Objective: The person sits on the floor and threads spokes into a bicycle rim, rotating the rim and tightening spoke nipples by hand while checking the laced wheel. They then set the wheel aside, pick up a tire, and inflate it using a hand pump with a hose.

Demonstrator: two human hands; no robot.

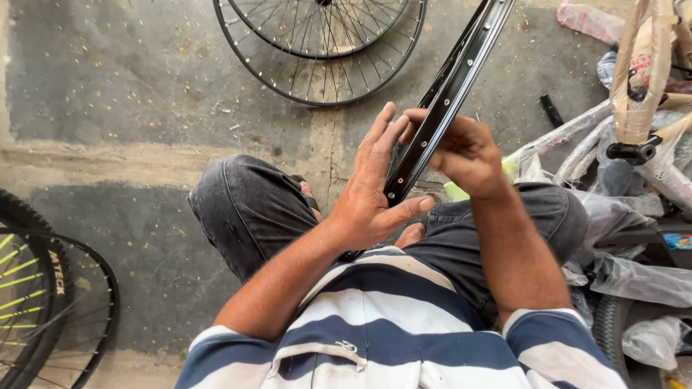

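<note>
Bare black bicycle rim (453, 86), no spokes, no tyre, held edge-on in front of the seated person's chest, over the lap between the knees. It runs diagonally from the hands up to the top edge of frame, right of centre. Glossy black finish, channel-shaped profile with raised side walls, a row of small evenly spaced spoke holes with silvery eyelets along the inner face; light streak along one wall. Lower end of the rim is hidden behind the left palm. Left hand (371, 194) is on the rim's left side, fingers (380, 133) stretched nearly straight up along it, thumb pressed across the lower part, so an open-palmed brace rather than a fist. Right hand (461, 151) is curled around the rim from the right, fingers closed onto its edge near the spoke holes; fingertips partly hidden behind the metal. Person wears dark grey jeans (245, 209) and a navy-and-white striped shirt (389, 331). Concrete floor (144, 79) below, dusty, with scattered bits. Two laced spoked wheels (324, 68) lie on the floor at top, well apart from the hands. Wheels with tyres and yellow-green spokes (29, 288) at left edge. Plastic-wrapped bicycle frame parts (620, 144) piled at right.
</note>
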